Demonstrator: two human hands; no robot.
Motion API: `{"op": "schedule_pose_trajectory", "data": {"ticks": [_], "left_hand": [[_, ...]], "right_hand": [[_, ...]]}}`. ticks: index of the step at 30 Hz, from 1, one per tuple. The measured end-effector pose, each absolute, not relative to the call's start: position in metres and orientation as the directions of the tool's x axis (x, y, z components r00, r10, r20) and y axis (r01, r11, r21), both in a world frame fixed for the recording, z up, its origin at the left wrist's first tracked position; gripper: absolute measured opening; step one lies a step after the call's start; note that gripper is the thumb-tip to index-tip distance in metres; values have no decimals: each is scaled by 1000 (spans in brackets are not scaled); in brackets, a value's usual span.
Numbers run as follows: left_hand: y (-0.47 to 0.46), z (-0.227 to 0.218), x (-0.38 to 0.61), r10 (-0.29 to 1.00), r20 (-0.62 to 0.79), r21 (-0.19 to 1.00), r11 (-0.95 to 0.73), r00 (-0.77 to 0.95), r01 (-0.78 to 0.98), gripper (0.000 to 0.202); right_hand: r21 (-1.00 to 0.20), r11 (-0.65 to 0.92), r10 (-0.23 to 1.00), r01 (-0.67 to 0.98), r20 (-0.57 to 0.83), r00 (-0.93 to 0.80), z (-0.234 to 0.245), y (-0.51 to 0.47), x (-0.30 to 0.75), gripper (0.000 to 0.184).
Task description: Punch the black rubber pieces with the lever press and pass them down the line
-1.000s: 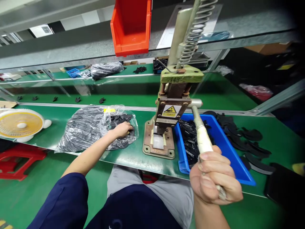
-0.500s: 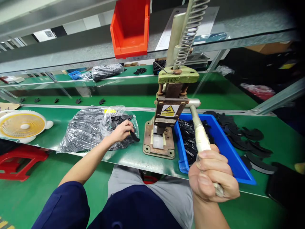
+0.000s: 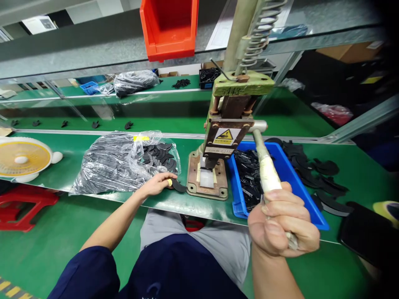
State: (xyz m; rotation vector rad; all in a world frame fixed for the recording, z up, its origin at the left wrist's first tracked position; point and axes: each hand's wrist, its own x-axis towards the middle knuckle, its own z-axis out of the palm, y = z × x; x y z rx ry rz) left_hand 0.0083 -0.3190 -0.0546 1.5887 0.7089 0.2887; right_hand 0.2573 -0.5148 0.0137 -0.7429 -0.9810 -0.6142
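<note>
My left hand [image 3: 158,183] pinches a small curved black piece [image 3: 178,186] just left of the base plate [image 3: 207,178] of a hand press [image 3: 230,120]; one fingertip wears a yellow cot. Behind that hand lies a clear plastic bag [image 3: 118,162] full of similar black pieces. My right hand [image 3: 282,222] is wrapped round the press's taped lever handle [image 3: 267,174], low and near me. The press ram sits raised above a pale pad on the base plate.
A blue tray [image 3: 307,199] with black parts stands right of the press, with loose black crescents [image 3: 324,182] beyond it. A yellow fan [image 3: 23,158] lies at far left. An orange bin [image 3: 170,29] hangs on the shelf above. A conveyor belt with small black pieces [image 3: 93,124] runs behind.
My left hand has come out of the bag with a black piece and moved right toward the press base. My right hand stays on the lever.
</note>
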Motion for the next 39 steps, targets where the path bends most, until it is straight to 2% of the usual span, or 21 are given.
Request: {"op": "schedule_pose_trajectory", "data": {"ticks": [6,10,12,19,27,35,39], "left_hand": [[-325,-64,26,717,-106,982,-31,689,184,42],[-327,-59,56,747,-69,993,-11,661,116,61],[-325,-51,74,777,-105,994,56,621,98,65],[-318,-33,125,752,-252,964,251,609,89,53],[-311,-40,144,725,-331,943,274,604,188,36],[-305,-33,147,623,-530,846,427,575,318,26],[-309,-31,150,636,-597,802,474,489,363,25]], "right_hand": [[-295,589,-115,752,891,439,15,-515,255,30],[-306,586,-87,751,897,434,15,-517,254,28],[-311,582,-68,751,902,426,15,-518,253,27],[-357,555,4,752,904,427,13,-525,254,24],[-372,544,2,752,897,442,12,-527,253,23],[-412,549,21,728,877,480,13,-528,250,24],[-444,564,45,697,859,511,16,-530,248,25]]}}
